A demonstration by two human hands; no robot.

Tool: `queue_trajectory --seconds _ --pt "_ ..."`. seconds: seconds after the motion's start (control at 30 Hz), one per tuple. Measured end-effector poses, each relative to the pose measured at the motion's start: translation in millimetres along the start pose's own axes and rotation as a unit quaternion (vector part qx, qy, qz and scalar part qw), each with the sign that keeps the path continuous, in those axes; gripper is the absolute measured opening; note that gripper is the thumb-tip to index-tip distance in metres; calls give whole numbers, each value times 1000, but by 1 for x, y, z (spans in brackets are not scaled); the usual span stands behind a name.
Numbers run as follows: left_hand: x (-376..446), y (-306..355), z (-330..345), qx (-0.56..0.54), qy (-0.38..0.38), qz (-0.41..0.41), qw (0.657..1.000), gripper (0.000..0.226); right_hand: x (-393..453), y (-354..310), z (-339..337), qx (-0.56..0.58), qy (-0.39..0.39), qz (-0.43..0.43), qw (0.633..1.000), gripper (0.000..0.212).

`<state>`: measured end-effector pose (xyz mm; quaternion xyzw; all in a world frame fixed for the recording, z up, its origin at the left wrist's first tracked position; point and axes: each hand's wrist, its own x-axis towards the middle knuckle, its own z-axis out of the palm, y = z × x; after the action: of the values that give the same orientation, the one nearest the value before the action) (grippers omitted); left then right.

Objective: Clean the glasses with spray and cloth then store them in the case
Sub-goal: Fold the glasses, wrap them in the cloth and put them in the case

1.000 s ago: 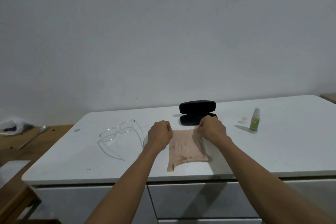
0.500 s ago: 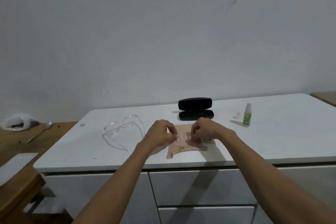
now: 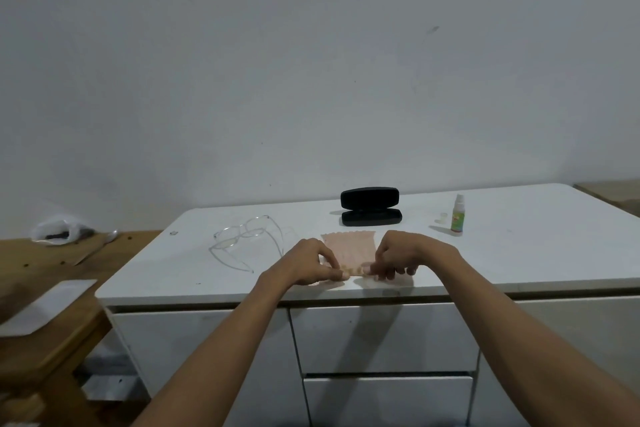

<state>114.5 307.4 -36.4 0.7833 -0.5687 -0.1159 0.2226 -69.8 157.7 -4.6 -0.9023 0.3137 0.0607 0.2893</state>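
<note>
On the counter (image 3: pixel 519 253), hands now pinch the cloth's (image 3: pixel 349 246) near edge

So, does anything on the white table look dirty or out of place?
The pink cloth carries brownish stains along its near edge, between the left hand and right hand pinching it. Odd for a cleaning cloth.

No words or numbers could be read anywhere. The little spray bottle (image 3: pixel 457 217) on the table (image 3: pixel 519 253) had a green label with a spot of red on it, but the print was too small and blurry to make out. The black case (image 3: pixel 370 206) showed no name or sign.
</note>
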Motion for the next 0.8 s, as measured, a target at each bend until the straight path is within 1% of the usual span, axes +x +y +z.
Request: queue_trajectory --seconds 0.07,0.13,0.23,0.3,0.33,0.37,0.43,0.47,0.53,0.6,0.63,0.7,0.8 --pt "-1 0 1 -1 22 -4 1000 30 2 2 2 7 55 -10 998 28" --pt "-1 1 4 -7 46 -11 999 30 7 4 8 1 106 -18 994 18" --pt "0 2 9 -3 75 -12 997 22 17 2 19 -27 144 -27 989 8" --pt "1 2 10 -2 79 -16 997 14 22 0 25 -32 130 -17 991 5" --pt "2 1 11 -3 72 -19 997 13 23 0 25 -27 116 -10 993 10" --pt "3 0 10 -2 63 -18 998 16 25 1 24 -27 102 -7 994 13" --pt "4 -4 8 5 47 -7 999 35 25 3 19 -38 79 -1 996 17" --pt "5 -6 8 7 49 1 999 44 25 4 16 -46 71 2 996 19" --pt "6 -11 8 12 64 14 998 54 25 5 10 -58 64 4 996 25" --pt "6 -15 9 7 71 19 997 57 24 4 7 -61 71 -3 996 35" --pt "6 -17 9 6 71 22 997 56 23 3 7 -61 73 -6 995 43" --pt "5 -19 9 26 56 27 998 56 20 2 8 -67 63 -9 996 57" --pt "2 -20 7 65 29 31 997 59 15 2 7 -75 33 -9 997 60"
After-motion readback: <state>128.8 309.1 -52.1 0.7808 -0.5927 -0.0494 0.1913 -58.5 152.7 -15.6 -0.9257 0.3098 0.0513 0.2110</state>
